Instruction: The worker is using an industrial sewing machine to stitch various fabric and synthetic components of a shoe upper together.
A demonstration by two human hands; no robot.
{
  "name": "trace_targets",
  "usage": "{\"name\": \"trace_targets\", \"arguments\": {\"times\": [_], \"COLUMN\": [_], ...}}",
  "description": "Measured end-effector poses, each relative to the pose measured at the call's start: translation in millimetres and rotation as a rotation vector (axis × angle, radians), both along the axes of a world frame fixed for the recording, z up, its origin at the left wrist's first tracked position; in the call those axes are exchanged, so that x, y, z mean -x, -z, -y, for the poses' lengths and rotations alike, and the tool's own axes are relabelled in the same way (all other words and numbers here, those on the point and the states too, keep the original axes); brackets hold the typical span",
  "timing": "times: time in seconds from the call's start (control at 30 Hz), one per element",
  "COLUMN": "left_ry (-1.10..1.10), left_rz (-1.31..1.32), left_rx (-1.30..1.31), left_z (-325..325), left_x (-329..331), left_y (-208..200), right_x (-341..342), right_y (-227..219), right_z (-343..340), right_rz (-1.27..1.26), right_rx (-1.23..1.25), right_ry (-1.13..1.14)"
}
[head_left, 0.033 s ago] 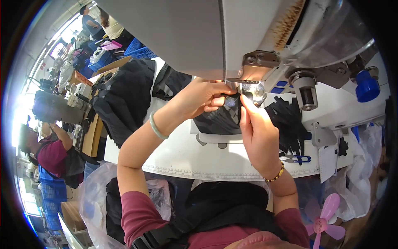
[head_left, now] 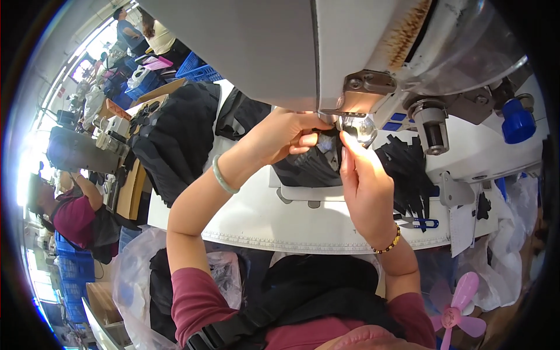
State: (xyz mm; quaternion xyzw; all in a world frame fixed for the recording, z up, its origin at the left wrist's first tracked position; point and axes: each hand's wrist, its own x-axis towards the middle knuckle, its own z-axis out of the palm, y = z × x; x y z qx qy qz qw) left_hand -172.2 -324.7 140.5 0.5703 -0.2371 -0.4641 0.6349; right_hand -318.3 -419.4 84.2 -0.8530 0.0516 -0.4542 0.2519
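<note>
A piece of black fabric (head_left: 306, 169) lies under the head of a white sewing machine (head_left: 262, 46). My left hand (head_left: 283, 137) is closed on its far edge, thumb and forefinger close to the lit metal parts by the needle area. From the right, my right hand (head_left: 370, 184) pinches the same fabric's edge between thumb and fingers. A greyish patch of the cloth shows between the hands. The needle itself and the fingertips' exact hold are partly hidden by the machine head.
Black fabric pieces (head_left: 178, 134) are heaped at the left of the white table (head_left: 233, 216). Right of my hands lie black strips (head_left: 405, 169) and blue-handled thread snips (head_left: 423, 223). A pink fan (head_left: 452, 315) stands lower right. A co-worker (head_left: 76, 216) sits far left.
The fabric between my hands has shifted slightly, and its greyish patch looks different. Both hands stay nearly in place and keep their hold.
</note>
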Motion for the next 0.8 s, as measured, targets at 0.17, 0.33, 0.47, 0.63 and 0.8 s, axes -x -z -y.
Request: {"name": "trace_targets", "arguments": {"times": [0.17,0.33,0.47,0.63,0.8], "left_ry": [-0.040,0.035,0.061,-0.088,0.020], "left_rz": [-0.031,-0.012,0.039,0.107,0.206], "left_rx": [-0.075,-0.036,-0.054,-0.016,0.030], "left_z": [4.1,-0.9,-1.8,3.7,-6.9], "left_x": [-8.1,-15.6,-14.9,-3.8,-9.1], "left_y": [-5.3,3.3,2.3,4.7,4.2], "right_x": [-6.0,-2.7,0.1,1.1,3.2], "right_y": [4.6,3.2,2.8,3.3,5.3], "right_z": [1.6,-2.4,0.1,0.9,-11.6], "right_rz": [0.023,-0.034,-0.045,-0.054,-0.036], "right_rx": [-0.092,-0.174,-0.183,-0.193,-0.189], "right_ry": [0.005,-0.027,-0.063,-0.088,-0.146]}}
